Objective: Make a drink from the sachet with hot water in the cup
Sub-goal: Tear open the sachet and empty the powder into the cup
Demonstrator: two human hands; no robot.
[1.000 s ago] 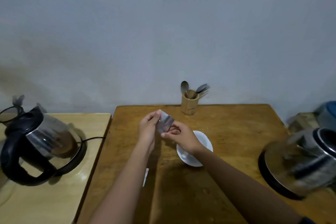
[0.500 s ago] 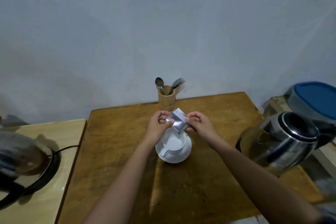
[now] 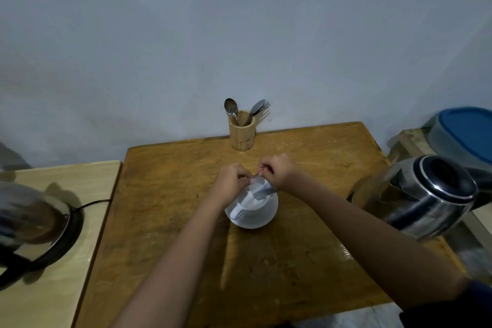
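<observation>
A white cup (image 3: 246,204) stands on a white saucer (image 3: 259,221) in the middle of the brown wooden table (image 3: 170,194). A silver sachet (image 3: 259,188) is tilted, mouth down, right over the cup. My left hand (image 3: 230,181) and my right hand (image 3: 278,173) both pinch its upper end. Whether powder is falling cannot be told. A steel kettle (image 3: 428,197) with a dark lid stands on the table's right edge.
A bamboo holder (image 3: 241,132) with spoons and a fork stands at the table's back edge by the wall. A glass kettle (image 3: 29,221) with a black cord sits on the pale side table at the left. A blue-lidded container (image 3: 468,133) is at the far right.
The hands carried the sachet from left of the cup to over it and tipped its mouth down. The camera view shifted, so the table's contents sit differently in frame.
</observation>
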